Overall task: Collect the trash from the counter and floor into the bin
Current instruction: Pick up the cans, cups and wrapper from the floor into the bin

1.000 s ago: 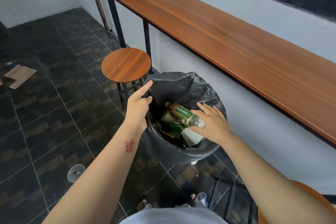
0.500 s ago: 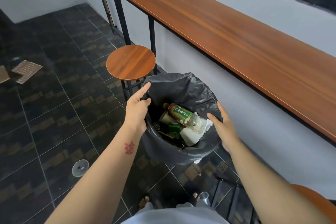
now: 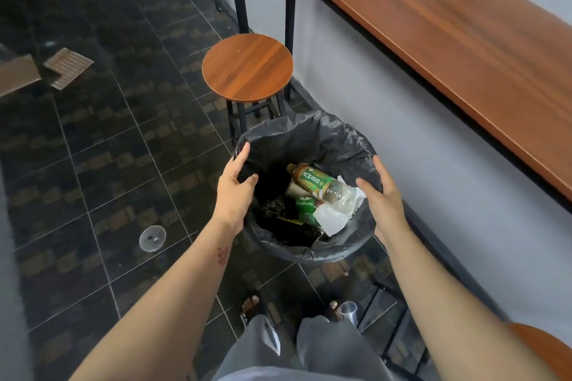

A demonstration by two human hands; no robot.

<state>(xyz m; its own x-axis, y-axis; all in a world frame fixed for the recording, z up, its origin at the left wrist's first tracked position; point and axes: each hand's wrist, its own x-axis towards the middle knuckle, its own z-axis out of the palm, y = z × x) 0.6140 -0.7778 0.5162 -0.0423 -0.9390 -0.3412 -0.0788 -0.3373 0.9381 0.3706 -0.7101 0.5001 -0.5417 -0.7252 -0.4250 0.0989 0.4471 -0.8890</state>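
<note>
The bin (image 3: 309, 136), lined with a black bag, stands on the floor under the counter (image 3: 448, 28). Inside it lie a green-labelled plastic bottle (image 3: 315, 182), a white tissue (image 3: 334, 218) and other dark packaging. My left hand (image 3: 233, 192) straddles the bin's left rim, thumb inside and fingers outside. My right hand (image 3: 382, 198) straddles the right rim the same way, close to the bottle's base. A clear plastic lid (image 3: 152, 237) lies on the floor to the left. A clear plastic cup (image 3: 349, 311) lies by my right foot.
A round wooden stool (image 3: 247, 66) stands just behind the bin. A second stool (image 3: 544, 346) is at the lower right, with its black frame beside my legs. Flat cardboard and a tile-patterned piece (image 3: 68, 68) lie on the dark tiled floor at far left.
My right hand let go of the bottle, which now rests in the bin, and moved out to the bin's right rim. My left hand stayed at the left rim.
</note>
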